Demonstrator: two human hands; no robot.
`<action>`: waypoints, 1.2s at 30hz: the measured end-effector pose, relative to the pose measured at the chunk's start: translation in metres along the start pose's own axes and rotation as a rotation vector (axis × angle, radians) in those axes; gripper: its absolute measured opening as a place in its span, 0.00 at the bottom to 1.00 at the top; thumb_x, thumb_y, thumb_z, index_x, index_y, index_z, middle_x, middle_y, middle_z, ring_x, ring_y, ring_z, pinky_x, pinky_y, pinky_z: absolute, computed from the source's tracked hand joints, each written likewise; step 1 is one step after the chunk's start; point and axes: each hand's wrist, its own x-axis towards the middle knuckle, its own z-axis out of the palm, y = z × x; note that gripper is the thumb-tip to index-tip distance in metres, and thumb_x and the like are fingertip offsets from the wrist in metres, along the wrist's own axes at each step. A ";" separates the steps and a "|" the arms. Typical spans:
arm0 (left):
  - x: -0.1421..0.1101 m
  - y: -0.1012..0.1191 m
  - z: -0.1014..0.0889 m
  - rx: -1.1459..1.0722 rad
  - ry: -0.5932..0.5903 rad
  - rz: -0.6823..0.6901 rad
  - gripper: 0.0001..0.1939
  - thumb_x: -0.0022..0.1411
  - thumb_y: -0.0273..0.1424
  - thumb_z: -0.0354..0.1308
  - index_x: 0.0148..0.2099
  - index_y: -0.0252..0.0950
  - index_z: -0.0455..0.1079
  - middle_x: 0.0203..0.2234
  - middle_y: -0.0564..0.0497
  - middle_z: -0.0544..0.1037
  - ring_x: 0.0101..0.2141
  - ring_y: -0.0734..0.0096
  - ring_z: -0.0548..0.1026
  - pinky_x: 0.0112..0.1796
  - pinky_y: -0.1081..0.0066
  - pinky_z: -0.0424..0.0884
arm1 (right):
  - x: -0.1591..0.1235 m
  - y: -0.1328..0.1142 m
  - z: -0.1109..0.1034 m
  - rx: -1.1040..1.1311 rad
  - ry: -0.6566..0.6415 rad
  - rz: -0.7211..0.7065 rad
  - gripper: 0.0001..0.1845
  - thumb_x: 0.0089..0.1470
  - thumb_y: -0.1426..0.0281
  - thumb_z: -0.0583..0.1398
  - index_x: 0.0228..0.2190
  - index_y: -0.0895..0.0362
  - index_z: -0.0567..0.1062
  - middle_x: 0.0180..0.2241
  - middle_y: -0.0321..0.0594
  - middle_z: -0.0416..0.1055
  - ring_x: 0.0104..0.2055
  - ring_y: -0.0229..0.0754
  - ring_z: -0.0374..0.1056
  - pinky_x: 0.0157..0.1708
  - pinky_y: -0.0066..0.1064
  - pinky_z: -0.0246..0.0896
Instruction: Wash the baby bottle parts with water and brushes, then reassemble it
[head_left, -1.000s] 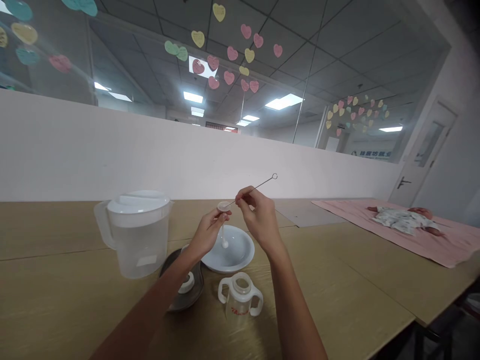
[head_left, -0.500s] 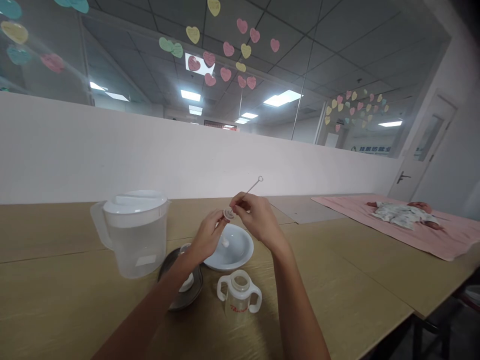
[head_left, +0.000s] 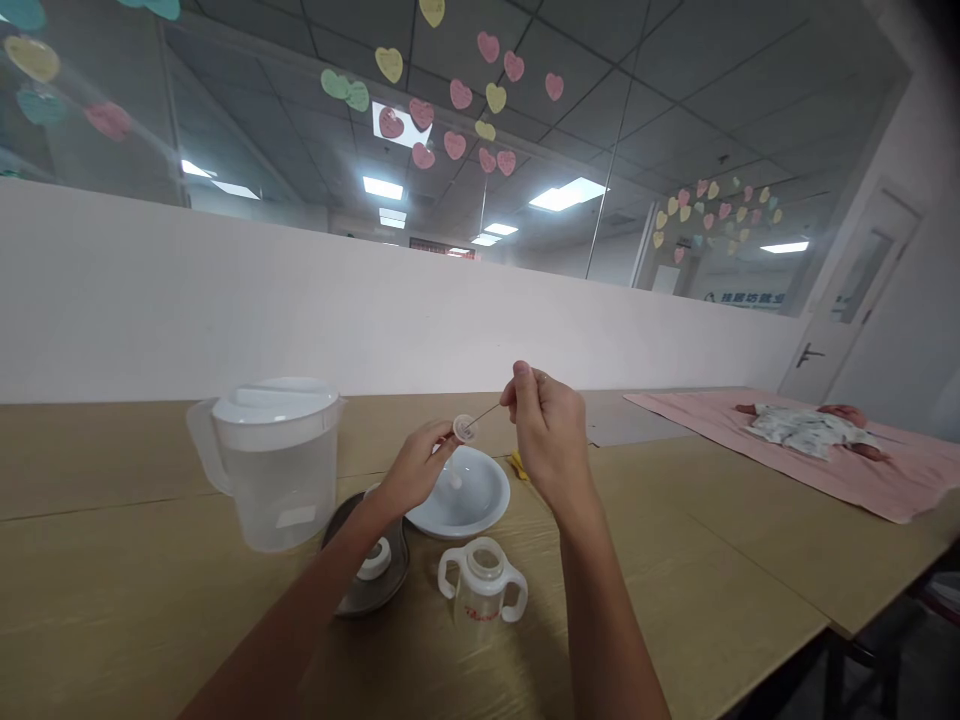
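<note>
My left hand pinches a small white straw piece with a round disc top, its tube hanging down over the white bowl. My right hand is closed on a thin wire brush whose tip enters the disc. Both hands hover above the bowl. A clear baby bottle with two white handles stands on the wooden table in front of the bowl, between my forearms.
A clear lidded pitcher stands at the left. A dark metal tray holding a white ring lies under my left forearm. A baby doll lies on a pink cloth at the far right. A white partition wall runs behind the table.
My right hand drew back to the right along the wire, so the brush's looped end is now hidden in the fist. The left hand kept the straw piece over the bowl.
</note>
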 end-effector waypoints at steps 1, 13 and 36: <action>0.000 0.001 0.000 -0.002 0.013 0.008 0.15 0.62 0.35 0.45 0.41 0.33 0.70 0.36 0.46 0.74 0.37 0.64 0.69 0.40 0.68 0.64 | 0.000 0.002 0.003 -0.013 -0.008 -0.009 0.27 0.59 0.54 0.43 0.17 0.56 0.63 0.14 0.34 0.59 0.18 0.34 0.55 0.21 0.27 0.46; 0.005 0.010 -0.008 -0.166 0.082 0.003 0.15 0.61 0.36 0.47 0.39 0.33 0.70 0.34 0.46 0.74 0.37 0.64 0.69 0.38 0.70 0.64 | 0.000 0.022 0.048 0.028 -0.266 -0.065 0.24 0.59 0.58 0.44 0.19 0.56 0.66 0.19 0.36 0.66 0.23 0.36 0.61 0.26 0.27 0.50; 0.005 0.016 -0.022 -0.202 0.016 -0.050 0.13 0.59 0.36 0.51 0.35 0.34 0.73 0.32 0.49 0.76 0.36 0.65 0.71 0.38 0.70 0.65 | 0.007 0.029 0.039 -0.077 0.125 -0.103 0.15 0.55 0.60 0.52 0.22 0.56 0.64 0.23 0.37 0.64 0.25 0.36 0.59 0.27 0.28 0.52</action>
